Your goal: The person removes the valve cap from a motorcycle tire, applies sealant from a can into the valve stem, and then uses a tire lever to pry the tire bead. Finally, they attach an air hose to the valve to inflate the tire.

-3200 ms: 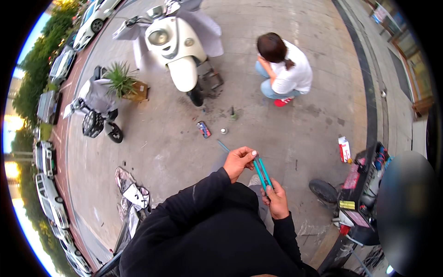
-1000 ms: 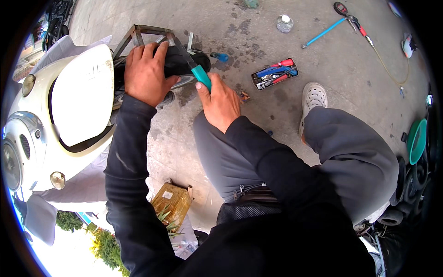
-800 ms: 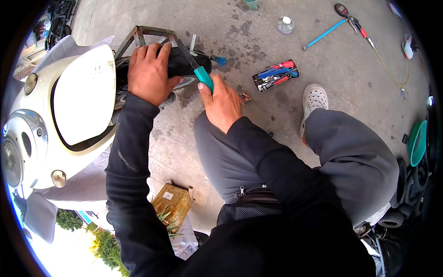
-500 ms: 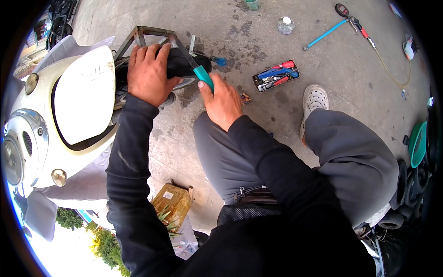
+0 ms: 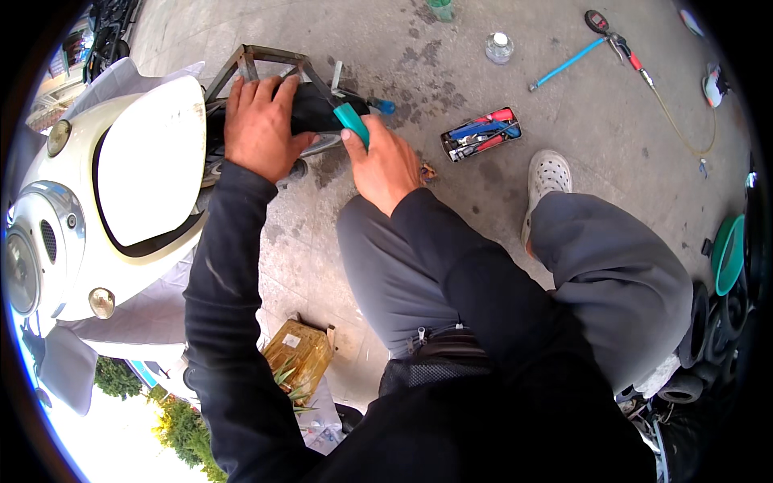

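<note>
Beside the white scooter [image 5: 145,165], my left hand [image 5: 262,129] grips the top of the black front tire [image 5: 312,109], fingers bent over it and thumb toward the silver rim [image 5: 324,143]. My right hand [image 5: 382,165] is closed round the teal handle [image 5: 351,121] of a metal tool that reaches up toward the tire and a rusty metal frame [image 5: 270,55]; the tool's tip is hard to make out. A small blue-handled tool [image 5: 383,105] lies just beyond the tire. Nearby on the ground sits an open tray of hand tools [image 5: 481,134].
A clear jar [image 5: 499,48], a green bottle [image 5: 440,8] and an air gauge [image 5: 597,22] with hose are on the pavement. Tires [image 5: 696,322] and a green basin [image 5: 729,253] line the right. A planter box [image 5: 298,354] is behind me at the lower middle.
Since the earliest frame, my view has moved down beside the scooter and my hands have gone onto its front wheel. In the last half second, my right hand shifted slightly upward with the tool.
</note>
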Available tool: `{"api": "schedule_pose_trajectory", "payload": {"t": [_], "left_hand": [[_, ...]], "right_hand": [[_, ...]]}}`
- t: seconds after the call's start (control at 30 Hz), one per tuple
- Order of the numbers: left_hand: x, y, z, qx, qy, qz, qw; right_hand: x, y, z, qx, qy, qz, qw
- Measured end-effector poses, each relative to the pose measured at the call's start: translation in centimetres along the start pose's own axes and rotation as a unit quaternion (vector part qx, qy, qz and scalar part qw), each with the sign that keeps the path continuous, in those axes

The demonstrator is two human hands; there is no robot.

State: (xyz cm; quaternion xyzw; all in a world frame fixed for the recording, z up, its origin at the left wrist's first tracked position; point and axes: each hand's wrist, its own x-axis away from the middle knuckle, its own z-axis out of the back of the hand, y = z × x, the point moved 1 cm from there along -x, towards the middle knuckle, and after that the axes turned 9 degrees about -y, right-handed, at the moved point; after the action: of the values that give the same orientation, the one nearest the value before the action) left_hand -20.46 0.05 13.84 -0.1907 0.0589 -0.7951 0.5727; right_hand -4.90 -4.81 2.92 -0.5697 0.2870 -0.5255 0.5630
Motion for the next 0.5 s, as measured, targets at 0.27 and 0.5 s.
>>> {"api": "schedule_pose_trajectory", "payload": {"t": [0.27,0.5], "left_hand": [[0.1,0.2,-0.2,-0.008,0.003,0.009,1.000],[0.3,0.3,-0.1,0.001,0.001,0.005,1.000]], "right_hand": [[1.3,0.6,-0.2,-0.036,-0.001,-0.025,0.999],[2.6,2.1,-1.3,-0.047,0.008,-0.032,0.998]]}}
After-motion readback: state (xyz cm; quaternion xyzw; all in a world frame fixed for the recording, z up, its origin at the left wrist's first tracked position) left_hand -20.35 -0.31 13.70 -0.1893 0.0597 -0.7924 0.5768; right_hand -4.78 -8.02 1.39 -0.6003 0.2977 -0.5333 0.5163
